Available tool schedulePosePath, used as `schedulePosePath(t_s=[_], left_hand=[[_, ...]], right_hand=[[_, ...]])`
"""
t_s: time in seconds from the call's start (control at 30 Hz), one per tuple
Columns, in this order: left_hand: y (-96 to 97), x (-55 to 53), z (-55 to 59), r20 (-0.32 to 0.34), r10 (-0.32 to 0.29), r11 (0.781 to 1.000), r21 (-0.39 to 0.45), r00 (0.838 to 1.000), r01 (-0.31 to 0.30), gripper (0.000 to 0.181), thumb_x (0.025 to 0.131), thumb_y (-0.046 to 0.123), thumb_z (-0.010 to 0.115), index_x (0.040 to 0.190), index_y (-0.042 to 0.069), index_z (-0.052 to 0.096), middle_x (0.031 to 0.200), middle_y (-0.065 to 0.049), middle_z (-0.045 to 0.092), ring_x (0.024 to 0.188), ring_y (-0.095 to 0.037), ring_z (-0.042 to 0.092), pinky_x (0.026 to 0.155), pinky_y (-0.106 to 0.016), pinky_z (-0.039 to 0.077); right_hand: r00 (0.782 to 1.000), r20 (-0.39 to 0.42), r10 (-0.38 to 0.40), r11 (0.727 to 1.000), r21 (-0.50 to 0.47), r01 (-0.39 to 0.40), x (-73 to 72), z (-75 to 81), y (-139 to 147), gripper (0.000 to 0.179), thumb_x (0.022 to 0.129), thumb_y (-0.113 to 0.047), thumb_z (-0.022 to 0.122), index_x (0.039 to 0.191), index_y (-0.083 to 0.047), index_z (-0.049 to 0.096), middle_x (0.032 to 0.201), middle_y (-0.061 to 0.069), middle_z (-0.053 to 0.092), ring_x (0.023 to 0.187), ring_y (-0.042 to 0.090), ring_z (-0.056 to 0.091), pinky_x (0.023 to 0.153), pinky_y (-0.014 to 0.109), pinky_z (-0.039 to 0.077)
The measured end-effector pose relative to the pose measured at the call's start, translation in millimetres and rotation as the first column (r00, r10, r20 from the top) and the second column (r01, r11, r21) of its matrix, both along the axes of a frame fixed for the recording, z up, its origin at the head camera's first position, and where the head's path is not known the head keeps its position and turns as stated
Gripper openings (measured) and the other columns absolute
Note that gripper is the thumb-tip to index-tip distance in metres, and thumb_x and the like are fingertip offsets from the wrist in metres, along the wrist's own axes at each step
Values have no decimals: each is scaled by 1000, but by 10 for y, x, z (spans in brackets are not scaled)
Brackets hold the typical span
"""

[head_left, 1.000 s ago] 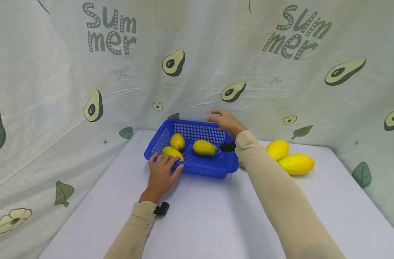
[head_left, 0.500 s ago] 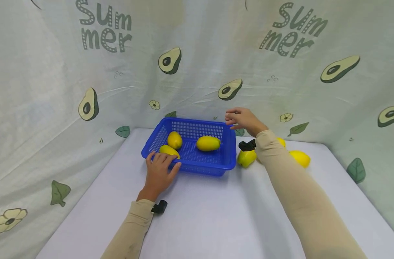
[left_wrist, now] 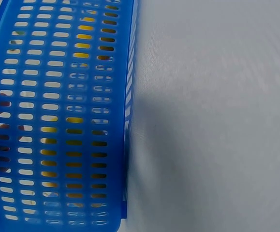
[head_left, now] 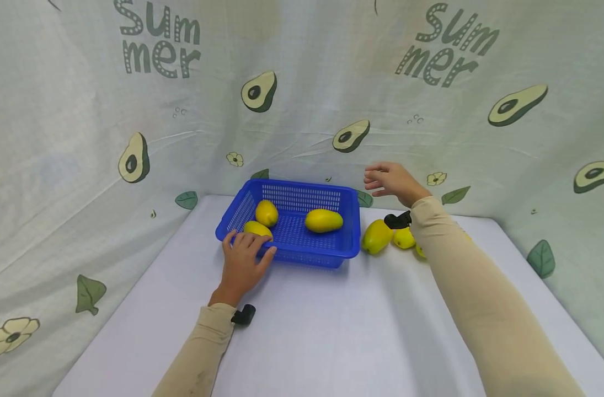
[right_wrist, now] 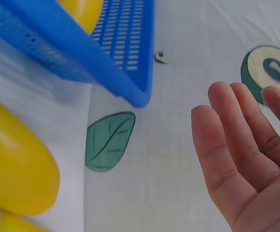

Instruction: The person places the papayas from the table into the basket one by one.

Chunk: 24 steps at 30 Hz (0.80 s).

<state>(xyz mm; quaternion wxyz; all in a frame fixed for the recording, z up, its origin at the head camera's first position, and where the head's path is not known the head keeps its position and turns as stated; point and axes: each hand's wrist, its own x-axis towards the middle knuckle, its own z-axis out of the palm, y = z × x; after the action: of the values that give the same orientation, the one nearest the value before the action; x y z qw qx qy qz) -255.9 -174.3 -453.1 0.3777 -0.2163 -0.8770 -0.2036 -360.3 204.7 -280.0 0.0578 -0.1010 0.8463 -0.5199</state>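
A blue slotted plastic basket (head_left: 306, 256) stands on the white table, with three smooth oval yellow fruits inside. One fruit (head_left: 324, 220) lies right of the basket's middle; another fruit (head_left: 266, 213) sits at the left, above a third (head_left: 257, 229) partly covered by fingers. My left hand (head_left: 243, 266) holds the near left rim, fingers hooked over it and thumb outside. In the left wrist view, finger parts show through the slots of the basket wall (left_wrist: 38, 96). Empty and with loosely bent fingers, my right hand (head_left: 393, 181) is raised beyond the basket's right end.
Right of the basket lie several yellow fruits, among them a greenish-yellow one (head_left: 378, 237) close to its wall and a smaller-looking one (head_left: 404, 238). The right sleeve (head_left: 470, 281) hides others. A printed cloth (head_left: 302, 82) hangs behind the table.
My right hand has moved right, from above the basket's back rim to past its right end, uncovering the basket's right side. The left hand stays on the rim. The view has shifted slightly.
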Motion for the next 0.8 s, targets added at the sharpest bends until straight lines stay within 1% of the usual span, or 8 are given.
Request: schedulePosePath(t_s=[0.1, 0.2, 0.3, 0.43, 0.6, 0.7, 0.8], left_hand=[[-15, -3, -1, 2, 6, 1000, -2, 1000, -6, 39, 99, 43, 59, 115, 10, 71, 102, -8, 66, 108, -32, 55, 112, -60, 18], [-21, 2, 2, 4, 9, 1000, -4, 1000, -9, 38, 99, 43, 59, 115, 10, 71, 103, -7, 66, 108, -32, 55, 112, -61, 18], [-19, 12, 7, -1, 7, 1000, -5, 1000, -7, 37, 98, 42, 60, 115, 11, 71, 103, -7, 66, 108, -31, 55, 111, -61, 19], [3, 8, 14, 0, 7, 1000, -13, 1000, -7, 38, 99, 44, 58, 114, 11, 71, 104, -8, 66, 108, -32, 55, 111, -61, 19], [6, 12, 8, 3, 15, 1000, -15, 1000, -15, 40, 100, 45, 56, 114, 10, 72, 103, -8, 66, 108, -32, 55, 111, -60, 19], [-3, 10, 6, -1, 17, 1000, -21, 1000, -17, 39, 99, 43, 57, 113, 10, 72, 103, -8, 67, 107, -32, 56, 111, -61, 19], [-12, 6, 15, 1, 16, 1000, -17, 1000, -16, 37, 98, 42, 59, 113, 10, 72, 103, -8, 67, 107, -31, 55, 111, -61, 19]], right_hand=[[1000, -4, -13, 1000, 10, 13, 19, -16, 77, 47, 106, -29, 49, 142, 1, 47, 133, 26, 55, 119, 37, 59, 97, 47, 51], [999, -23, -30, 999, 28, 31, 42, -53, 167, 50, 105, -32, 51, 143, 0, 47, 133, 25, 56, 111, 29, 64, 96, 46, 52], [998, -43, -48, 998, 43, 49, 75, -103, 260, 53, 105, -37, 51, 144, -1, 47, 131, 23, 57, 106, 24, 65, 96, 45, 52], [995, -59, -80, 995, 56, 84, 123, -191, 398, 57, 104, -42, 50, 143, 0, 46, 131, 23, 56, 113, 29, 61, 98, 46, 51], [990, -97, -98, 991, 85, 107, 180, -265, 494, 61, 104, -48, 49, 142, 0, 47, 133, 24, 55, 120, 38, 57, 97, 45, 51], [986, -119, -117, 988, 90, 128, 222, -298, 548, 63, 103, -50, 49, 142, -1, 48, 133, 23, 56, 119, 36, 58, 95, 41, 53], [981, -136, -136, 986, 73, 147, 277, -331, 607, 63, 103, -50, 48, 144, -2, 48, 134, 22, 56, 114, 27, 60, 92, 37, 54]])
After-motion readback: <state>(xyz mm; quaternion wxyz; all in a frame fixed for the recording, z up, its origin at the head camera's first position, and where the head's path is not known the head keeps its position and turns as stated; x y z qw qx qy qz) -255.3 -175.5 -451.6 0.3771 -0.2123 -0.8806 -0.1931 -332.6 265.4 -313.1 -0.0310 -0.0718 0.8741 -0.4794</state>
